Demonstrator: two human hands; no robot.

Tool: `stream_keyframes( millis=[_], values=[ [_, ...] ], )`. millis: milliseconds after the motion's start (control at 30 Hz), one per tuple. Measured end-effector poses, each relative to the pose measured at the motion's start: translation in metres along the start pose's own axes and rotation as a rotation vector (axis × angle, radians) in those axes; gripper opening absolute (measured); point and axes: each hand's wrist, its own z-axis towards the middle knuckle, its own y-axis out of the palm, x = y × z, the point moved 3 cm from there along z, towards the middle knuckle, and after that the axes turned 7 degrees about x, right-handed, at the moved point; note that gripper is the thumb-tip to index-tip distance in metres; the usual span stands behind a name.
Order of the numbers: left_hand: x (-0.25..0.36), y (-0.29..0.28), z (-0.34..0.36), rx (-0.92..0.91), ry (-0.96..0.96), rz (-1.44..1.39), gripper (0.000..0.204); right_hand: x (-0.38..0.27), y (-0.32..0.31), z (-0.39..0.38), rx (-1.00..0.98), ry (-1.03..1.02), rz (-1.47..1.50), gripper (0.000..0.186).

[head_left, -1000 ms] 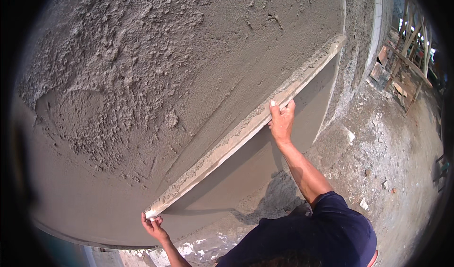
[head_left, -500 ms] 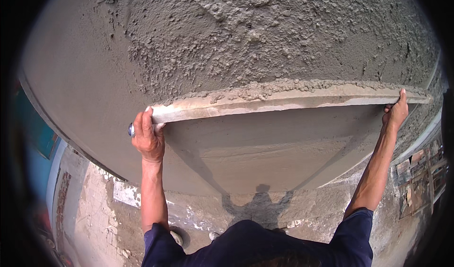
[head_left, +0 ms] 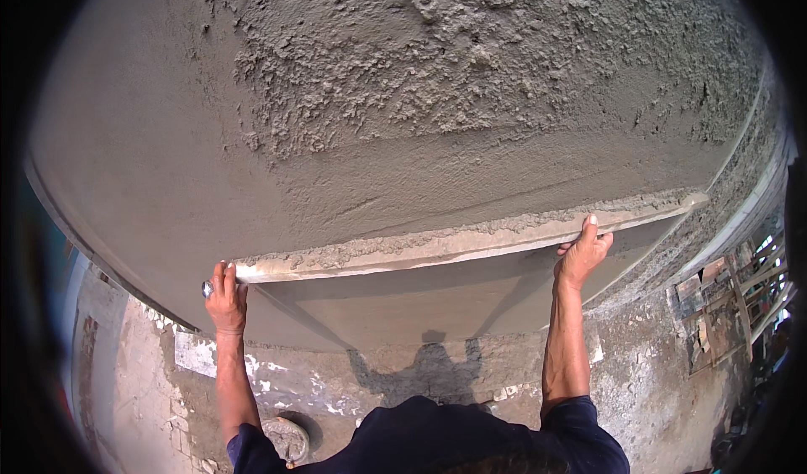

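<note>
A long pale straightedge point(head_left: 412, 251), seemingly wooden, lies across a wall of wet grey mortar point(head_left: 471, 62). Wet mortar clings along its upper edge. My left hand point(head_left: 226, 304), with a ring on a finger, grips its left end. Further along, my right hand point(head_left: 582, 257) holds it from below, some way in from the right end, thumb up on its face. The right end sits higher than the left. Directly above the straightedge runs a flatter band of mortar; higher up the surface is rough and lumpy. Smooth mortar point(head_left: 395, 306) shows beneath it, shaded by my arms.
A round bucket point(head_left: 286, 439) stands on the ground by my left elbow, partly hidden. Pieces of wood point(head_left: 761, 293) are heaped at the far right. Broken pale rubble point(head_left: 164, 390) lies on the ground at the left.
Both hands have brought the straightedge down the wall and slightly left, leaving a flatter band above it. My right hand now grips further in from its right end. The bucket shows more.
</note>
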Motion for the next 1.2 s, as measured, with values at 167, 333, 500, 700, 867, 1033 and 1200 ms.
stream_keyframes(
  millis=[167,333,500,700,867,1033,1200],
  values=[
    [0.05,-0.021,0.061,0.179,-0.022,-0.076,0.06,-0.044,-0.004,0.097,0.122,-0.114,-0.078,0.042],
    [0.123,-0.042,0.129,0.303,0.097,-0.128,0.057,-0.102,-0.008,0.191,0.122,-0.146,-0.068,0.041],
    [0.076,-0.02,0.055,0.147,0.027,-0.055,0.057,-0.049,-0.003,0.098,0.085,-0.121,-0.075,0.04],
    [0.145,-0.025,0.107,0.288,0.076,-0.174,0.058,-0.116,-0.003,0.202,0.118,-0.22,-0.037,0.041],
    [0.111,-0.017,0.062,0.178,0.011,-0.123,0.06,-0.087,-0.005,0.155,0.094,-0.189,-0.087,0.04],
    [0.072,-0.012,0.044,0.256,-0.045,-0.06,0.06,-0.073,0.01,0.11,0.028,-0.189,-0.054,0.035],
    [0.132,-0.045,0.15,0.439,0.1,-0.184,0.057,-0.138,0.016,0.202,0.099,-0.221,0.019,0.038]
  ],
)
